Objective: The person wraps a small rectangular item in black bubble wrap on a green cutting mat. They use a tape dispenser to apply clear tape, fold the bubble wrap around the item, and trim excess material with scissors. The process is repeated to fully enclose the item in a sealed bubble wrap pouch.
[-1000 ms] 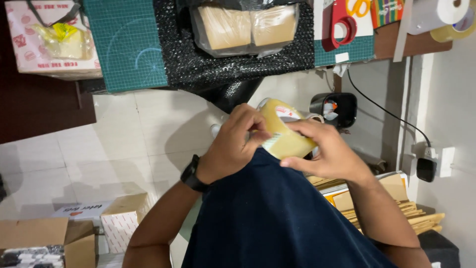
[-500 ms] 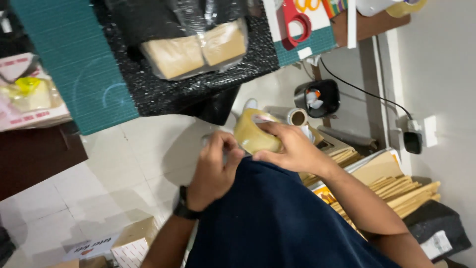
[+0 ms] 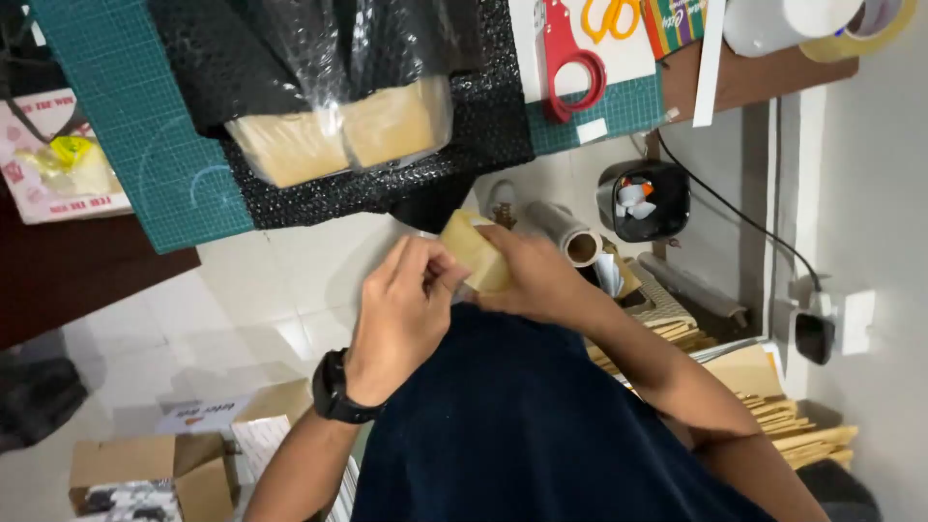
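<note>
Head view: both hands hold a small tan block (image 3: pixel 476 253), smooth and rectangular, close to the dark blue shirt (image 3: pixel 541 425). Right hand (image 3: pixel 536 280) fingers closed around its lower end; left hand (image 3: pixel 401 314) fingers pinch its near edge. Long axis runs diagonally, upper end toward the black bubble wrap (image 3: pixel 387 106) on the tabletop (image 3: pixel 773 77).

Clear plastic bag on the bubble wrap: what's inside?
Two tan blocks sit side by side inside the clear bag. The bag's upper part shows only glare and black bubble wrap behind.
</note>
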